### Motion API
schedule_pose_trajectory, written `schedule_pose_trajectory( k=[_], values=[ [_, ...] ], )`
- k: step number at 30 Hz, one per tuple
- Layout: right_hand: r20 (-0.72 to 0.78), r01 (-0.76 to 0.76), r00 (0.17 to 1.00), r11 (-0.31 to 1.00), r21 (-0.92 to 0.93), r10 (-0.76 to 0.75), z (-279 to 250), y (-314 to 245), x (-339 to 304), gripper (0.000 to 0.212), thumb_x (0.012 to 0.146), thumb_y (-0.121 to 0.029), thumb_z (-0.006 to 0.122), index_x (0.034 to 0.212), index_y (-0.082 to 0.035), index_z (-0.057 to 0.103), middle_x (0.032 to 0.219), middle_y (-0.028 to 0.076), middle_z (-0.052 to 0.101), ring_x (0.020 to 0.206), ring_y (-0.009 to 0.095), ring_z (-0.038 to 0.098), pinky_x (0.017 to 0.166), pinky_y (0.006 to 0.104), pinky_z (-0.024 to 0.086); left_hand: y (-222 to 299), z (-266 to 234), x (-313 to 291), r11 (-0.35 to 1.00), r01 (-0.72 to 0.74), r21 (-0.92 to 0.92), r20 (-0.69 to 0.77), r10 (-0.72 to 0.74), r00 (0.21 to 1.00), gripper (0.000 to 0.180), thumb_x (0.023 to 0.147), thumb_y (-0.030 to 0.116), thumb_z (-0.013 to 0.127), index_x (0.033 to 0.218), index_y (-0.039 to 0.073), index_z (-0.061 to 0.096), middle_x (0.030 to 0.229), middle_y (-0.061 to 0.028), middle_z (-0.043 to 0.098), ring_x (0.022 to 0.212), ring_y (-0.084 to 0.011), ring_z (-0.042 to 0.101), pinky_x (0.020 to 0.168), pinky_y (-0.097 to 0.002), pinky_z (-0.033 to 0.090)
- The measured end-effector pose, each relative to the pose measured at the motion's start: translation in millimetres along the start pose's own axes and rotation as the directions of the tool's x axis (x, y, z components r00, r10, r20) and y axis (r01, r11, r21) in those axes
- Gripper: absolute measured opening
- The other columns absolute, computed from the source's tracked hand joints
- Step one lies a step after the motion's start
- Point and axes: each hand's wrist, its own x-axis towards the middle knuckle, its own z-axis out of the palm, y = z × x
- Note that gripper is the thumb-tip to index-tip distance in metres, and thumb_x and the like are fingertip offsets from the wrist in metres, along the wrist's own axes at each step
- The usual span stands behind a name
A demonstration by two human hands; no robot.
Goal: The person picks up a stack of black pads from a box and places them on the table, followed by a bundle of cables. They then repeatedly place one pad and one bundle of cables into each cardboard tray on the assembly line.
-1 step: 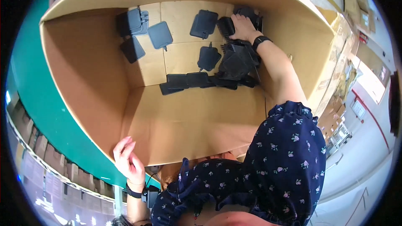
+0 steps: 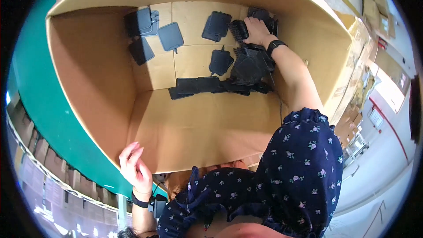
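Deep inside a large cardboard box [image 2: 194, 128], my right hand [image 2: 257, 31] reaches to the far right corner. Its fingers are closed over a stack of thin black square plates [image 2: 238, 31], whose ridged edges show on the left; the fingertips are partly hidden. Just below that hand lies a heap of similar black plates [image 2: 247, 67]. My left hand [image 2: 135, 167] is raised at the box's near left edge, empty, its fingers loosely bent and apart. Whether it touches the cardboard I cannot tell.
Loose black plates [image 2: 170, 36] with short tabs lie on the box's bottom, and a row of them [image 2: 207, 84] runs along the near side. A thin dark cord [image 2: 280, 108] hangs at the right wall. Green flooring [image 2: 39, 75] lies left; cartons [image 2: 374, 2] stand far right.
The stack under my right hand has tipped slightly, so more of its ridged edges show. The whole view has shifted a little. My left hand stays nearly in place.
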Motion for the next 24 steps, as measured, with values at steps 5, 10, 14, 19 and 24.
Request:
schedule_pose_trajectory(
  k=[5, 10, 14, 19, 24],
  values=[
    [-0.021, 0.034, 0.999, 0.995, 0.091, -0.032, -12.7, -12.2, 16.1, 0.082, 0.059, -0.031, 0.075, 0.124, -0.001, 0.037, 0.12, 0.021, 0.046, 0.114, 0.035, 0.043, 0.095, 0.0421, 0.035, -1.1, 1.7, 0.0, 1.0, -0.025, -0.008, -0.005, 0.025, 1.0, 0.03, 0.076, -0.013, 0.041, 0.097, 0.002, 0.055, 0.103, -0.0156, 0.055, 0.093, -0.0269, 0.056, 0.074, -0.0308, 0.049],
    [-0.139, 0.135, 0.988, 0.831, 0.54, -0.071, -17.7, -34.0, 37.6, 0.08, 0.061, -0.031, 0.075, 0.125, 0.0, 0.04, 0.121, 0.021, 0.048, 0.113, 0.031, 0.046, 0.096, 0.0345, 0.036, 6.1, -0.2, -2.6, 0.998, -0.024, 0.053, -0.028, 0.025, 0.999, 0.033, 0.072, -0.014, 0.041, 0.095, 0.003, 0.057, 0.101, -0.0154, 0.056, 0.091, -0.0292, 0.057, 0.079, -0.0349, 0.048],
    [-0.079, 0.114, 0.992, 0.402, 0.908, -0.102, -39.7, -80.0, 31.5, 0.07, 0.068, -0.027, 0.072, 0.124, 0.002, 0.041, 0.117, 0.012, 0.052, 0.105, 0.021, 0.051, 0.092, 0.0302, 0.038, 11.6, 3.6, 0.4, 0.995, 0.016, 0.094, -0.045, -0.012, 0.999, 0.034, 0.074, -0.013, 0.042, 0.101, 0.002, 0.057, 0.105, -0.0159, 0.055, 0.097, -0.0286, 0.054, 0.081, -0.0361, 0.047],
    [-0.158, 0.075, 0.932, -0.253, 0.964, -0.325, -67.9, -142.6, -34.5, 0.061, 0.077, -0.024, 0.064, 0.125, 0.002, 0.038, 0.118, 0.008, 0.051, 0.107, 0.016, 0.048, 0.095, 0.0286, 0.036, 19.1, 24.4, 19.6, 0.977, 0.183, -0.112, -0.063, -0.191, 0.98, 0.065, 0.073, 0.009, 0.067, 0.129, 0.003, 0.034, 0.13, -0.0185, 0.036, 0.119, -0.0318, 0.038, 0.097, -0.0376, 0.035],
    [-0.274, 0.134, 0.87, -0.339, 0.931, -0.411, -147.4, -207.4, -130.8, 0.071, 0.069, -0.009, 0.066, 0.131, 0.001, 0.031, 0.123, 0.007, 0.047, 0.112, 0.015, 0.045, 0.097, 0.0289, 0.034, 53.2, 35.7, 45.9, 0.848, 0.153, -0.508, 0.032, -0.159, 0.987, 0.105, 0.065, 0.02, 0.077, 0.139, 0.004, 0.005, 0.14, -0.0195, 0.019, 0.131, -0.0307, 0.021, 0.107, -0.0403, 0.019]
  ],
)
